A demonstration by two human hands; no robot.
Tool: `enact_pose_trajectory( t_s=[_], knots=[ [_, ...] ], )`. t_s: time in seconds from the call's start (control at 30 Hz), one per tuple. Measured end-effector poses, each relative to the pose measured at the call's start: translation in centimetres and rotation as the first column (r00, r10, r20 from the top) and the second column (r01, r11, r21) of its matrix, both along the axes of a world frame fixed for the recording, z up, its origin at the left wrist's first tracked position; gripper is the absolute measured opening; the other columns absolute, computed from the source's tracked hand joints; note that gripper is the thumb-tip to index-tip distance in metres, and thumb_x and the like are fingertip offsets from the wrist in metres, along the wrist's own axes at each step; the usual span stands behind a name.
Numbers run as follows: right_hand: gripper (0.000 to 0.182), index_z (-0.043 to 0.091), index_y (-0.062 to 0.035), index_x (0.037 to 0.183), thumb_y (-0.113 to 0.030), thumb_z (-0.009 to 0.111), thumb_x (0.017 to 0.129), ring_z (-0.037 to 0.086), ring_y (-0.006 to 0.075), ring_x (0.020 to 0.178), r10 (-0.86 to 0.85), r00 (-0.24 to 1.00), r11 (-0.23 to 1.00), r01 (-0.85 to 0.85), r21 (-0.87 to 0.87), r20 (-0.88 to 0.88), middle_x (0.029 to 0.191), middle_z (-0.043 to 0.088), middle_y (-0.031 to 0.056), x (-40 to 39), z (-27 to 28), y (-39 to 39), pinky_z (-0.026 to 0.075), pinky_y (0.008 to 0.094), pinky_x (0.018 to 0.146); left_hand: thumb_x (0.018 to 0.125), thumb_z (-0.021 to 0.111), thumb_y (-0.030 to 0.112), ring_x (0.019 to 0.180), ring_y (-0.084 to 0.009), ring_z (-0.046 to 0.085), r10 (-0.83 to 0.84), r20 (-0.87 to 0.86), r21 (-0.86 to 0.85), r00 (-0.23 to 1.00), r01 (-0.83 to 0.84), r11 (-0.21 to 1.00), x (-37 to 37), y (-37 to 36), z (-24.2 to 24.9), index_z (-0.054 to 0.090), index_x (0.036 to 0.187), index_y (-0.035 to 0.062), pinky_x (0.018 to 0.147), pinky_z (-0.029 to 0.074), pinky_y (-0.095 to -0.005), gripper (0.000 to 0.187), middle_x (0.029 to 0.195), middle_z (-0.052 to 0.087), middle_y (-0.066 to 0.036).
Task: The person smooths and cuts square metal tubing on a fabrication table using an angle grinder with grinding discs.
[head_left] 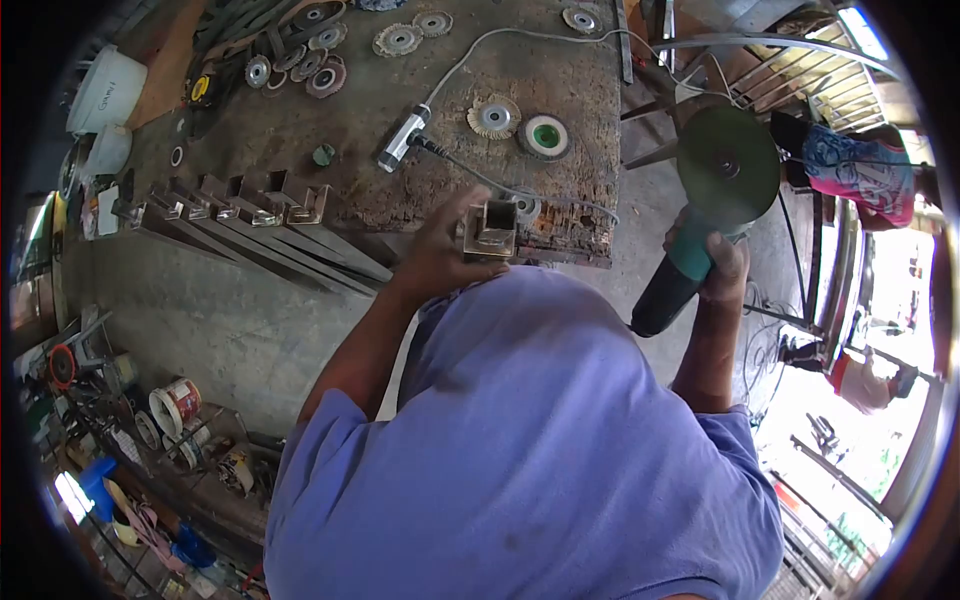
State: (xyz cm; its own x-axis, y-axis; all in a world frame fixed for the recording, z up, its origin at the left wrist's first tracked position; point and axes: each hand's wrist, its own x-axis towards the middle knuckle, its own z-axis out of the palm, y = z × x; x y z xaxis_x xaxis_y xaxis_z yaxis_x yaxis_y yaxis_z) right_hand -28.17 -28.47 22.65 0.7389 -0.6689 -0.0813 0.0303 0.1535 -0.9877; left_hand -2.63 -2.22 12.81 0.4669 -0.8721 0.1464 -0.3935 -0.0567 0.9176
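My left hand (440, 248) is wrapped round the end of a square metal tube (493, 240) at the bench's near edge, its thumb along the near side. The rest of this tube is hidden by my body. My right hand (727, 268) grips the teal and black body of an angle grinder (690, 250), held out to the right of the bench. The grinder's large round disc (728, 165) faces up and stands apart from the tube. Left of my left hand, several similar square tubes (262, 208) lean with their ends at the bench edge.
On the worn wooden bench (420, 190) lie a flap disc (494, 116), a green-centred wheel (544, 136) and several more discs. A power strip (404, 138) trails cables across it. Buckets (175, 405) stand at lower left. Another person (850, 175) is at the right.
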Motion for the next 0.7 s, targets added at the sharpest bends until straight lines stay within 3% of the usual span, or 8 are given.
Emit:
enact_pose_trajectory(
  t_s=[0.07, 0.13, 0.23, 0.27, 0.3, 0.47, 0.57, 0.7],
  knots=[
    [0.062, 0.057, 0.0046, 0.113, -0.038, 0.077, 0.073, 0.067, 0.0243, 0.075, -0.006, 0.992, 0.998, -0.001, -0.062, -0.124, 0.092, 0.065, 0.0144, -0.5, 1.3, 1.4, 0.056, 0.0354, 0.067, 0.064, 0.094, 0.027, 0.123, -0.0231, 0.055, -0.099, -0.451, 0.145, 0.887, 0.183, 0.972, 0.1, -0.2, -1.2, 0.043, 0.140, 0.0044, 0.106, 0.043, -0.0377, 0.095, 0.123, 0.063, -0.012],
    [0.064, 0.055, 0.0027, 0.116, -0.031, 0.081, 0.068, 0.066, 0.0201, 0.082, -0.029, 0.954, 0.996, 0.004, -0.084, -0.300, 0.099, 0.065, 0.0127, -1.4, 3.0, 2.9, 0.054, 0.0335, 0.074, 0.063, 0.090, 0.042, 0.126, -0.0315, 0.054, -0.185, -0.292, 0.159, 0.938, 0.238, 0.958, 0.4, -0.2, -6.2, 0.042, 0.141, 0.0009, 0.111, 0.037, -0.0428, 0.100, 0.129, 0.060, -0.019],
    [0.073, 0.050, 0.0015, 0.127, -0.020, 0.083, 0.065, 0.062, 0.0173, 0.093, -0.187, 0.813, 0.915, -0.060, -0.399, -0.552, 0.108, 0.063, 0.0114, -2.0, 5.6, 5.8, 0.052, 0.0321, 0.084, 0.064, 0.087, 0.054, 0.127, -0.0366, 0.052, -0.289, 0.006, 0.243, 0.957, 0.279, 0.929, 0.8, 0.2, -11.6, 0.042, 0.141, -0.0004, 0.113, 0.033, -0.0454, 0.105, 0.131, 0.058, -0.023],
    [0.087, 0.041, 0.0008, 0.137, -0.012, 0.083, 0.062, 0.057, 0.0160, 0.102, -0.171, 0.837, 0.905, -0.076, -0.419, -0.520, 0.114, 0.060, 0.0098, -1.2, 6.9, 7.2, 0.048, 0.0307, 0.092, 0.064, 0.085, 0.057, 0.127, -0.0370, 0.052, -0.320, 0.123, 0.278, 0.939, 0.277, 0.920, 1.1, 0.1, -12.6, 0.042, 0.141, -0.0002, 0.112, 0.033, -0.0454, 0.105, 0.131, 0.058, -0.022],
    [0.095, 0.038, -0.0001, 0.141, -0.011, 0.084, 0.059, 0.060, 0.0202, 0.105, -0.190, 0.799, 0.895, -0.097, -0.435, -0.570, 0.116, 0.061, 0.0127, -1.0, 7.7, 8.4, 0.050, 0.0335, 0.091, 0.064, 0.085, 0.057, 0.126, -0.0370, 0.052, -0.320, 0.112, 0.300, 0.941, 0.275, 0.914, 1.3, 0.0, -12.6, 0.042, 0.140, -0.0001, 0.111, 0.033, -0.0449, 0.104, 0.129, 0.059, -0.022],
    [0.097, 0.037, -0.0066, 0.142, -0.013, 0.085, 0.059, 0.067, 0.0355, 0.107, -0.210, 0.684, 0.734, -0.362, -0.575, -0.698, 0.118, 0.065, 0.0203, -1.0, 10.8, 12.9, 0.056, 0.0432, 0.089, 0.064, 0.084, 0.059, 0.122, -0.0350, 0.054, -0.304, 0.135, 0.301, 0.943, 0.253, 0.919, 1.2, 0.1, -13.0, 0.046, 0.135, 0.0023, 0.108, 0.036, -0.0437, 0.098, 0.125, 0.061, -0.019],
    [0.098, 0.036, -0.0073, 0.143, -0.011, 0.085, 0.058, 0.067, 0.0406, 0.105, -0.188, 0.634, 0.539, -0.572, -0.619, -0.750, 0.115, 0.066, 0.0210, -0.1, 12.9, 14.4, 0.056, 0.0445, 0.088, 0.065, 0.084, 0.057, 0.120, -0.0342, 0.055, -0.285, 0.069, 0.204, 0.956, 0.266, 0.942, 1.2, 0.1, -12.7, 0.053, 0.125, 0.0053, 0.106, 0.036, -0.0435, 0.085, 0.121, 0.063, -0.016],
    [0.090, 0.041, -0.0086, 0.139, -0.007, 0.083, 0.059, 0.066, 0.0412, 0.105, -0.232, 0.608, 0.472, -0.612, -0.635, -0.759, 0.114, 0.066, 0.0200, 0.4, 13.8, 16.2, 0.055, 0.0440, 0.086, 0.064, 0.086, 0.051, 0.117, -0.0341, 0.057, -0.212, 0.104, 0.167, 0.972, 0.193, 0.967, 0.6, 0.3, -12.3, 0.058, 0.113, 0.0077, 0.101, 0.040, -0.0433, 0.071, 0.117, 0.064, -0.013]
  ],
)
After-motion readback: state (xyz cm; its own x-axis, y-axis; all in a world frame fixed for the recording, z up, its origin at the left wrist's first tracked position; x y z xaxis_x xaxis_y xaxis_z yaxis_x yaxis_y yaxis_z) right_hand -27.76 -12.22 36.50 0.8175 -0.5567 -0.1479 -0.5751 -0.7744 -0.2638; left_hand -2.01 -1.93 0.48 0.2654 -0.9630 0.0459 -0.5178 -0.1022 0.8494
